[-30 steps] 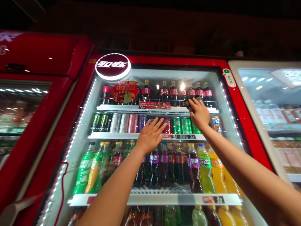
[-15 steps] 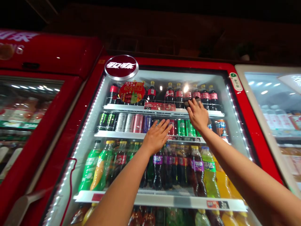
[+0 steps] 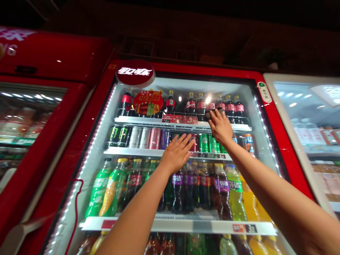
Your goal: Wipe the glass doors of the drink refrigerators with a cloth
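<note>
Coolers stand side by side in this head-worn view, and the middle one, a red drinks cooler (image 3: 186, 69), takes up most of the frame, with a round lit cola sign (image 3: 135, 72) on its top corner. Both of the person's bare arms reach up to its glass door (image 3: 183, 85).

The right hand (image 3: 220, 126) is closed around a dark pad (image 3: 211, 114), fingers curled over it and clenching it. The pad sits high on the door, level with the front edge of the top shelf and in front of the cola bottles (image 3: 200, 106). It is too small and dark to tell whether it is cloth or sponge.

The left hand (image 3: 176, 154) is lower and nearer the middle, open and empty, its fingers spread flat toward the glass. It lies over the row of cans, just above the price strip of the second shelf (image 3: 138, 151), with a red can (image 3: 193, 143) and green cans (image 3: 204, 143) close beside the fingertips.

Behind the glass, black-and-green energy drink cans (image 3: 115, 136), silver cans (image 3: 135, 137) and a pink can (image 3: 154, 138) fill the left of that shelf. Below stand green soda bottles (image 3: 110, 187), dark bottles with purple labels (image 3: 177, 187) and orange bottles (image 3: 249, 203). A second red cooler (image 3: 45, 60) stands to the left, and a white-framed cooler (image 3: 292, 106) to the right.
</note>
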Demonstrator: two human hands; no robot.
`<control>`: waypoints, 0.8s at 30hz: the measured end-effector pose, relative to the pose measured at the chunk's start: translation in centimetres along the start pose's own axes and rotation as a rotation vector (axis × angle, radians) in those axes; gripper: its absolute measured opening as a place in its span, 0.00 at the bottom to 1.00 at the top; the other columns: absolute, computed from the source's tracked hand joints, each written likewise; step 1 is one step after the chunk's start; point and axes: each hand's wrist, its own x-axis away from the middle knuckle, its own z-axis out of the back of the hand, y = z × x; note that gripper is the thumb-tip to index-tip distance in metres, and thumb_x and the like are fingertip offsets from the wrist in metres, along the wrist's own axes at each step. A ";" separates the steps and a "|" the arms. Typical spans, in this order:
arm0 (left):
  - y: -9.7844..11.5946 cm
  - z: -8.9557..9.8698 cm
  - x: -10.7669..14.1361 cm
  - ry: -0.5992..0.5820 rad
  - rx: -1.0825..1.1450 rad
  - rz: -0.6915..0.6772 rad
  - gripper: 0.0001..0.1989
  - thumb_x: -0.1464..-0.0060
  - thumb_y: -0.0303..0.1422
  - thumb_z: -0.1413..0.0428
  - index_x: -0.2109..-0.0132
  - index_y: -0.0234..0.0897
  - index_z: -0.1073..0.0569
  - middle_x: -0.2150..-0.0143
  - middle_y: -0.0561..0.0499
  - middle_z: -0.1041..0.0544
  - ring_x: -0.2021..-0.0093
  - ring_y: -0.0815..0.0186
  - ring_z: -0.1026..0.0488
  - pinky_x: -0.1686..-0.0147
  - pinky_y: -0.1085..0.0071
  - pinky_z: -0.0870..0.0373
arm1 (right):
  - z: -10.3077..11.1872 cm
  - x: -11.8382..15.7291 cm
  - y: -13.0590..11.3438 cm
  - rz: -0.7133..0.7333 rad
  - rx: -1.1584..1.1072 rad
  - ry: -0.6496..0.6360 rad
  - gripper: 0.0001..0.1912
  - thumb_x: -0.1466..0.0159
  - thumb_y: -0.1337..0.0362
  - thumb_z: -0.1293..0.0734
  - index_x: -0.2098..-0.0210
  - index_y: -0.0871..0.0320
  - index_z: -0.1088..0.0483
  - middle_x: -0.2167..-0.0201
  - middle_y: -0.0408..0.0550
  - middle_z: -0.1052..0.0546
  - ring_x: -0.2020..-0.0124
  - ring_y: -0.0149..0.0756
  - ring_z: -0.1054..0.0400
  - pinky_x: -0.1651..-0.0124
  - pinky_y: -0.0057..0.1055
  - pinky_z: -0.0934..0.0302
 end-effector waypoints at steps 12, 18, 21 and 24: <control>0.1 0.0 0.0 0.012 0.044 0.008 0.27 0.30 0.39 0.57 0.27 0.47 0.49 0.24 0.54 0.49 0.24 0.62 0.54 0.27 0.53 0.56 | -0.1 -0.6 0.0 0.007 -0.126 0.106 0.26 0.30 0.58 0.42 0.33 0.49 0.36 0.32 0.49 0.34 0.30 0.57 0.46 0.34 0.61 0.44; -0.1 0.0 -0.2 -0.014 0.039 -0.002 0.26 0.30 0.39 0.58 0.28 0.46 0.47 0.24 0.54 0.48 0.24 0.62 0.53 0.27 0.54 0.56 | -0.2 0.5 -3.1 0.165 -0.174 0.050 0.27 0.30 0.58 0.41 0.33 0.48 0.36 0.31 0.46 0.35 0.28 0.55 0.49 0.33 0.57 0.45; -0.2 0.2 0.1 -0.032 0.040 -0.019 0.26 0.29 0.38 0.59 0.28 0.45 0.46 0.24 0.54 0.48 0.25 0.63 0.52 0.27 0.56 0.56 | 1.2 2.9 -0.2 0.351 -0.281 0.021 0.24 0.34 0.58 0.37 0.39 0.48 0.29 0.37 0.45 0.28 0.33 0.49 0.39 0.34 0.51 0.41; -0.7 0.9 1.4 -0.036 0.041 -0.055 0.26 0.30 0.38 0.59 0.28 0.44 0.47 0.24 0.53 0.47 0.25 0.63 0.52 0.27 0.56 0.56 | 1.5 3.0 2.1 0.182 -0.304 0.140 0.21 0.37 0.59 0.36 0.46 0.49 0.24 0.43 0.47 0.23 0.42 0.49 0.32 0.37 0.53 0.39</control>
